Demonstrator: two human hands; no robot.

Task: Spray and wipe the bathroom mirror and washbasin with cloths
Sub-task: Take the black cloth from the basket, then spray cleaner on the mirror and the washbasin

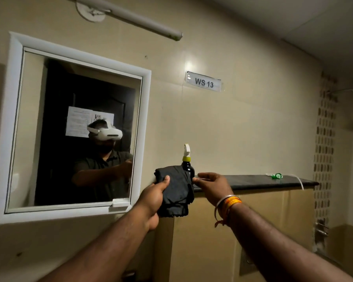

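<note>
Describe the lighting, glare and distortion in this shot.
Head view: dim, yellowish light overall; a bright glare spot on the wall above the WS 13 sign; the mirror reflects a dark room; wide-angle bending curves the shelf and mirror frame; edges slightly soft.

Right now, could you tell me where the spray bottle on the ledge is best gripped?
Probably around the spray bottle's dark body below the yellow collar, coming from its right with the right hand. It stands upright, and the black cloth in the left hand covers its left side.
</note>
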